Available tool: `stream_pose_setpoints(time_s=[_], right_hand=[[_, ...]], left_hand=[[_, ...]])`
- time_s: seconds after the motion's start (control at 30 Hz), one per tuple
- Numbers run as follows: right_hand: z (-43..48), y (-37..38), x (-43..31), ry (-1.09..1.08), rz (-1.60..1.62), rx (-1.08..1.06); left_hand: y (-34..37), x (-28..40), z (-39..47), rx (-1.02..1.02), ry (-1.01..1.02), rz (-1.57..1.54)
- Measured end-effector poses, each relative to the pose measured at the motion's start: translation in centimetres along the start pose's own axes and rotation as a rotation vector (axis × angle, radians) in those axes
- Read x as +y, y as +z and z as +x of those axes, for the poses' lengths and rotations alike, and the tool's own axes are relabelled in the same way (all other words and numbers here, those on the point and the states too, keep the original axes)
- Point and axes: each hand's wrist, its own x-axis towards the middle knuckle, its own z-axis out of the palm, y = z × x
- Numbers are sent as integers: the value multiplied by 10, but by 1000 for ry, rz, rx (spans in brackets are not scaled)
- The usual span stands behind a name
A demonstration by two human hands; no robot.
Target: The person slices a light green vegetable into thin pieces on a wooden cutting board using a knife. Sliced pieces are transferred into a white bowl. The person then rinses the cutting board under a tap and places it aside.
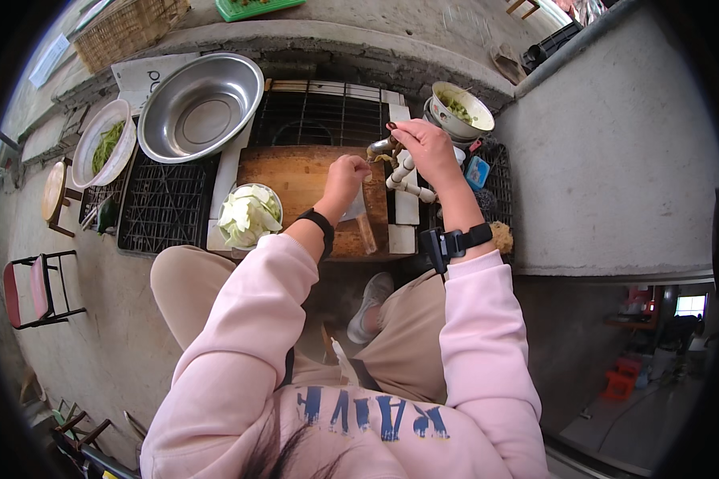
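My right hand [424,146] has its thumb and fingers on the handle of a metal water tap [382,145], which is mounted on white plastic pipe [400,173]. Just below the spout is my left hand [344,179], fingers curled together; a small pale bit shows at the fingertips, too small to name. Under both hands lies a wooden cutting board [293,173]. A cleaver [366,232] rests on its right part, the blade partly hidden by my left hand. Left of the board's near edge stands a bowl of sliced pale green vegetable [248,215].
A large steel basin [201,111] sits at the back left, beside a white plastic basin [84,152] with green shreds. An enamel bowl [479,120] holding green pieces, a blue container [477,173] and a concrete wall [605,161] are on the right. Black crates [165,206] support things.
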Motion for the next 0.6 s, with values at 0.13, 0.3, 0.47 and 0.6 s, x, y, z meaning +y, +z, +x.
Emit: stream_pose_setpoints(time_s=[0.13,0.3,0.47,0.6], right_hand=[[2,-2,-1,16,29,-42],[1,-1,-5,49,6,-24],[1,1,-6,42,-33,2],[0,3,-3,22,-37,14]], left_hand=[[4,8,2,11,-220,-123],[1,-2,-2,49,22,64],[-6,-3,4,13,119,106],[-12,2,10,61,-243,-122]])
